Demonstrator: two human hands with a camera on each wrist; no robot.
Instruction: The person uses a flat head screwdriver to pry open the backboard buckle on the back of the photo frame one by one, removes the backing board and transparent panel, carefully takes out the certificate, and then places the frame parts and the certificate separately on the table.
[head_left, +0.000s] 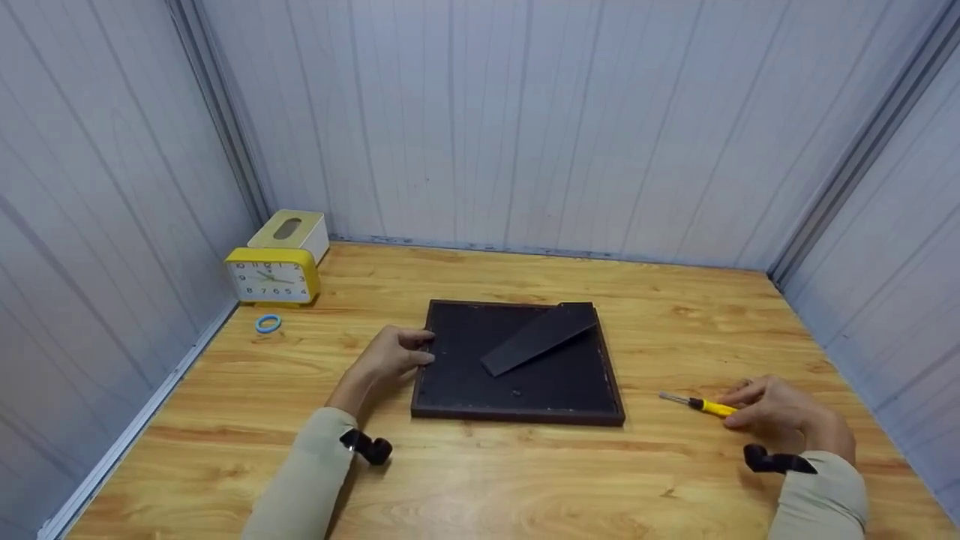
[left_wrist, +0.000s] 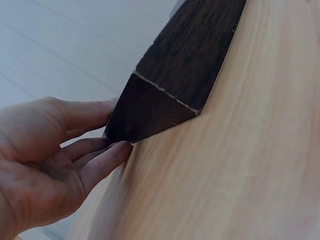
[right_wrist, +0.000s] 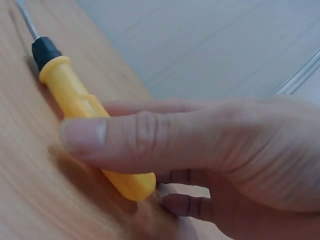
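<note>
A dark picture frame [head_left: 465,352] lies back side up on the table, its slanted stand leg [head_left: 540,339] folded flat across the backing. My left hand [head_left: 391,352] holds the frame's left edge between thumb and fingers. The left wrist view gives a close look at the frame's corner [left_wrist: 170,65], with fingertips at its side and lower edge. Off to the right, my right hand [head_left: 776,409] pinches the yellow handle of a screwdriver [head_left: 718,408]. In the right wrist view the thumb lies across that handle [right_wrist: 70,90], and the metal shaft points away from the hand.
At the back left stand a yellow alarm clock [head_left: 271,279] and, behind it, a tissue box [head_left: 307,231]. A small blue ring [head_left: 268,323] lies in front of the clock. Pale panel walls [head_left: 480,120] enclose the wooden table [head_left: 525,480] at the back and both sides.
</note>
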